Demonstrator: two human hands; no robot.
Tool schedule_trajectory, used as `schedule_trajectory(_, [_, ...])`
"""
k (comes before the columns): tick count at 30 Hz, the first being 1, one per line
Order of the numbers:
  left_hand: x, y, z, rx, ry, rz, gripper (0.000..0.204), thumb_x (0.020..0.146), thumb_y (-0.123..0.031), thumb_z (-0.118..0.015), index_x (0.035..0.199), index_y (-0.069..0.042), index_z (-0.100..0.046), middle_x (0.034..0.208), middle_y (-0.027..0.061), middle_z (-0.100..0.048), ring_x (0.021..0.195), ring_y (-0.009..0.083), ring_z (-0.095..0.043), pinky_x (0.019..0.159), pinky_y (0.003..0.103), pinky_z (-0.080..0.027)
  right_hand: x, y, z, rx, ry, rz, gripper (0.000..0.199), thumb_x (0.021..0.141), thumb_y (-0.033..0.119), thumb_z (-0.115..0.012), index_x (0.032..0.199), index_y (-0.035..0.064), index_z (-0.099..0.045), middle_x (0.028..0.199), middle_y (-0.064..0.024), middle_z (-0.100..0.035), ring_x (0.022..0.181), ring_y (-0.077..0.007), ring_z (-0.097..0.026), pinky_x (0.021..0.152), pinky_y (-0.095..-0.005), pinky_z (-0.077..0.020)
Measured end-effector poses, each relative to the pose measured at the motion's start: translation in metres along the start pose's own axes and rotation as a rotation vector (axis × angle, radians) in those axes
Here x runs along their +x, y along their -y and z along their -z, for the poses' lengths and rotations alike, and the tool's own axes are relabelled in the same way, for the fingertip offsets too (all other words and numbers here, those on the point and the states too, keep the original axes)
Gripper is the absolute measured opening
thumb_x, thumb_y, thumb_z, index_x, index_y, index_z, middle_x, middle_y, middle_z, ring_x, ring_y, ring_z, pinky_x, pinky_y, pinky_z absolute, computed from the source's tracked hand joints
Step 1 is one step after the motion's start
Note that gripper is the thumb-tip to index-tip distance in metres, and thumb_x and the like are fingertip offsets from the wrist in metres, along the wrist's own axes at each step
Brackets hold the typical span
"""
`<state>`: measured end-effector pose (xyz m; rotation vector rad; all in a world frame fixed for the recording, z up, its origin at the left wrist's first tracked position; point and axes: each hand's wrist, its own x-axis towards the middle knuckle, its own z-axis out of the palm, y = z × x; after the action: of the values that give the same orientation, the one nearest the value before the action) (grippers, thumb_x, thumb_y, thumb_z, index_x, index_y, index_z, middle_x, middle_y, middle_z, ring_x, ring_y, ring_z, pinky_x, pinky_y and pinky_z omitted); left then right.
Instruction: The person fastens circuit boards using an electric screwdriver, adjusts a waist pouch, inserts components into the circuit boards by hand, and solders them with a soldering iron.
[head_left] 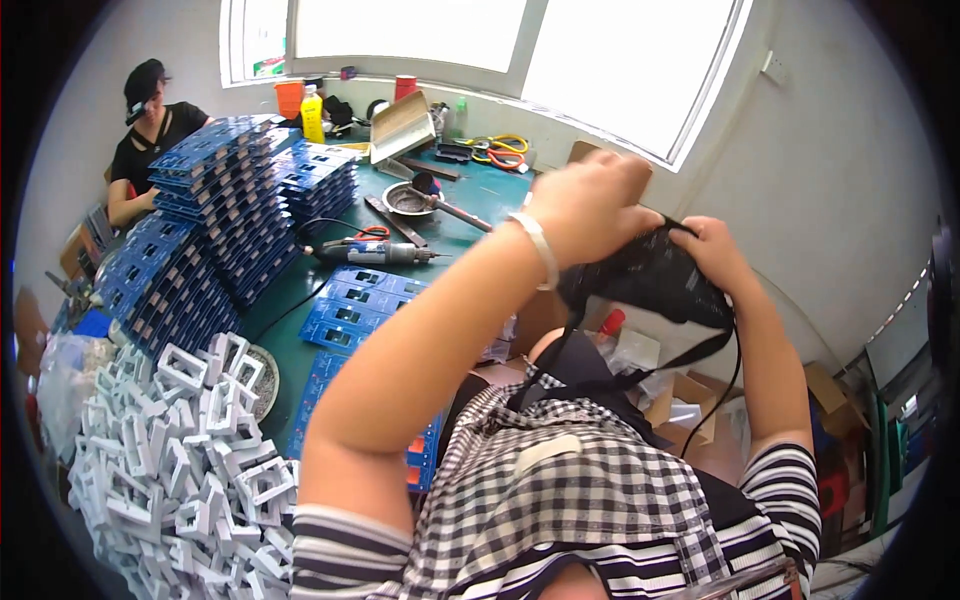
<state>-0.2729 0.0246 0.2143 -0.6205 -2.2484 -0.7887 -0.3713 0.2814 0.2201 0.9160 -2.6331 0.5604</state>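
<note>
Both my arms are raised in front of me. My left hand (590,205), with a pale bracelet on its wrist, is closed over the top of a black padded device (650,275). Black straps and a thin cable hang from the device. My right hand (715,255) grips the device's right end. Below the hands I see my checked apron (560,480) and striped sleeves.
A green worktable (300,300) carries tall stacks of blue trays (215,215), a heap of white plastic frames (180,460), a rotary tool (375,252), a metal bowl (405,200) and pliers. Another person (145,135) sits at the far left. Cardboard boxes (690,400) lie at the right.
</note>
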Motion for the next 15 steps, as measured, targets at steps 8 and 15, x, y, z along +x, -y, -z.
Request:
schedule_trajectory(8, [-0.090, 0.023, 0.082, 0.101, -0.318, 0.290, 0.028, 0.088, -0.018, -0.067, 0.113, -0.007, -0.064, 0.093, 0.0108, -0.069, 0.077, 0.0171, -0.065, 0.067, 0.028, -0.051, 0.119, -0.086, -0.012, -0.574, -0.399, -0.249, 0.031, 0.094, 0.039, -0.052, 0.097, 0.0109, -0.066, 0.105, -0.0102, -0.066, 0.094, -0.0354, -0.063, 0.076, -0.0467, -0.0513])
schedule_trajectory(15, [-0.128, 0.045, 0.054, 0.163, -0.346, 0.357, 0.021, 0.083, -0.009, -0.068, 0.103, -0.006, -0.066, 0.088, 0.0118, -0.067, 0.076, 0.0267, -0.065, 0.068, 0.034, -0.051, 0.221, -0.152, -0.098, -0.417, -0.669, -0.217, 0.034, 0.096, 0.042, -0.048, 0.098, 0.0124, -0.064, 0.103, -0.0086, -0.066, 0.092, -0.0333, -0.064, 0.072, -0.0467, -0.0522])
